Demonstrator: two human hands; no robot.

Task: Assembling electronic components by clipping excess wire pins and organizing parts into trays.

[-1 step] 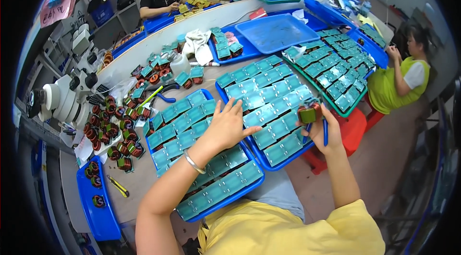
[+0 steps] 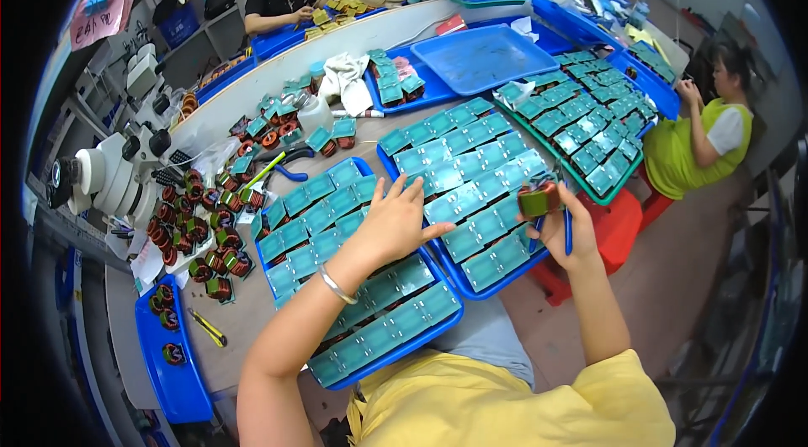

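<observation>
My left hand (image 2: pixel 394 218), with a silver bangle at the wrist, has its fingers spread over the neighbouring edges of two blue trays. The near-left tray (image 2: pixel 414 348) and the middle tray (image 2: pixel 480 290) are lined with rows of teal circuit boards (image 2: pixel 476 226). In my right hand (image 2: pixel 571 236), beside the middle tray's right side, are pliers with blue handles (image 2: pixel 568 232). A wound copper coil with a green face (image 2: pixel 534 201) is held at the same fingertips. The pliers' jaws are partly hidden behind the coil.
Loose coils (image 2: pixel 187 224) crowd the left of the table, near a yellow utility knife (image 2: pixel 209 327) and a small blue tray (image 2: pixel 187 392). A green tray (image 2: pixel 603 194) of boards stands at the right by a red stool (image 2: pixel 619 236). Other people work across the table and at the right.
My right hand has shifted very slightly left with the coil and the pliers. My left hand is still spread over the trays.
</observation>
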